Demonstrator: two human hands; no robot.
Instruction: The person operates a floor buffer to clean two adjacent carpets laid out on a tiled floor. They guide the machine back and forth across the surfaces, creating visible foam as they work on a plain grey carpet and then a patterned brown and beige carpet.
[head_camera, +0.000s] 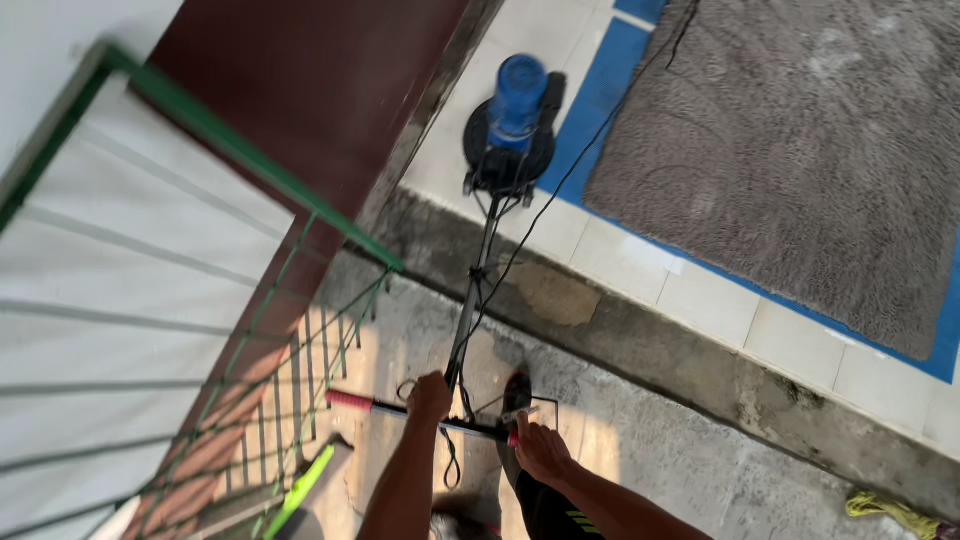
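The left hand (430, 397) is closed in a full grip around the handlebar (420, 412) of a floor scrubbing machine (510, 125), near the middle of the bar where the shaft joins. The right hand (540, 450) rests closed on the right end of the same bar, fingers wrapped over it beside a red grip; a thin lever sits just above the knuckles, but whether a finger presses it cannot be told. Both forearms run up from the near edge of the view.

The left end of the handlebar carries a red grip (349, 400) that stands free of either hand. From the bar a slim metal shaft (475, 290) slopes away to the far side and ends at the machine's round black base, topped by a blue motor housing. A black cable (600, 130) trails from the shaft across the floor toward the far right.

The machine's base stands on pale floor tiles (700, 300), just left of a large grey shaggy carpet (800, 150) laid over a blue sheet (600, 70). A worn concrete kerb (650, 340) runs between the tiles and the rough concrete where the person stands. On the left stands a green-framed railing (250, 160) against a dark red wall (320, 70). A bright green object (300, 490) lies at the near left, and a yellowish rope end (885, 510) lies at the near right.
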